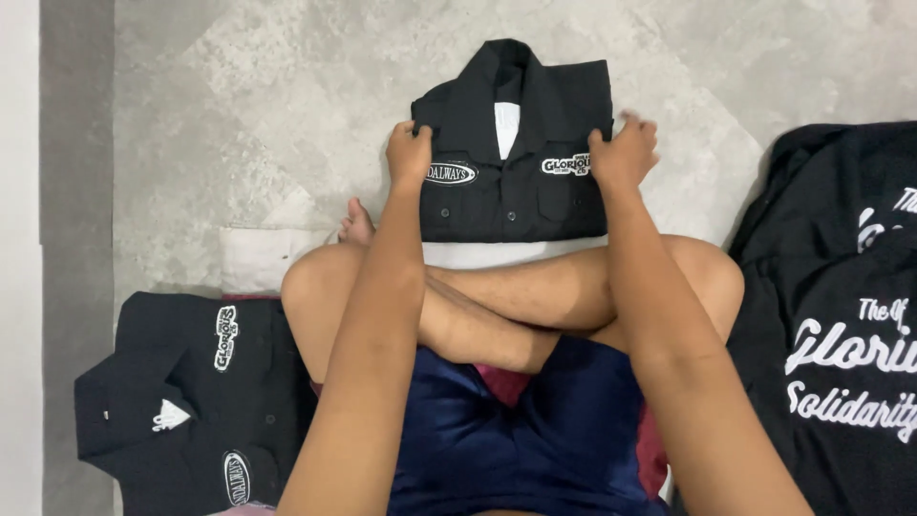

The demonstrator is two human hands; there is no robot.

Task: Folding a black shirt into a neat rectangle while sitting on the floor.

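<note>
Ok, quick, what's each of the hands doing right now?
Left hand: closed on the left edge of the folded black shirt.
Right hand: gripping the same shirt's right edge.

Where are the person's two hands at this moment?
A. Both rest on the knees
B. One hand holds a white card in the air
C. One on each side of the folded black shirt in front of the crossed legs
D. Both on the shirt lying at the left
C: the left hand and the right hand press the two side edges of the folded black shirt, which lies on the grey floor.
</note>
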